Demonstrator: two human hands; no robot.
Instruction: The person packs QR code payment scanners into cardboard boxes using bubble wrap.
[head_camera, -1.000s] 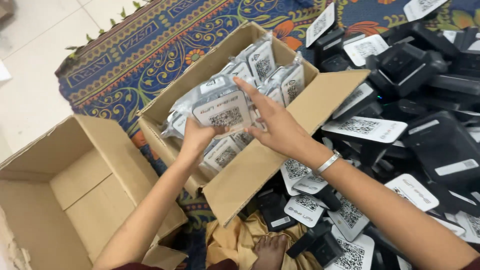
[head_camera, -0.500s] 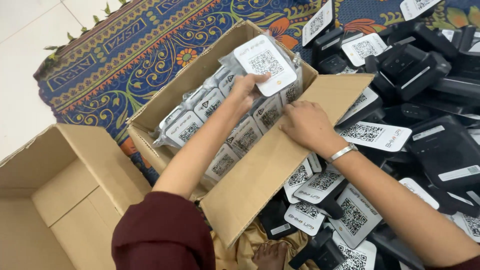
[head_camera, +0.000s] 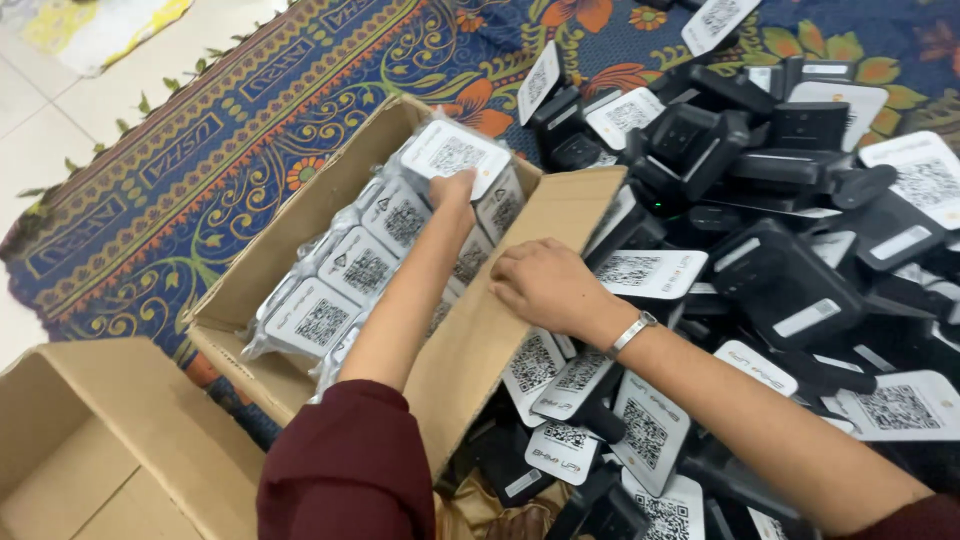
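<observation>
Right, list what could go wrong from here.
1. The left hand presses a wrapped pack onto the far end of an already full box; it sits above the rim and could slide out.
2. The right hand rests on the open flap; if the flap gives, the standing rows may tip.
3. The loose black devices are heaped against the flap and could spill in.

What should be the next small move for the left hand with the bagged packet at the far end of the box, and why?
Probably press the packet down into the row. The left hand holds it above the other bagged packets, at the far end of the cardboard box, while the right hand rests on the flap.
</observation>
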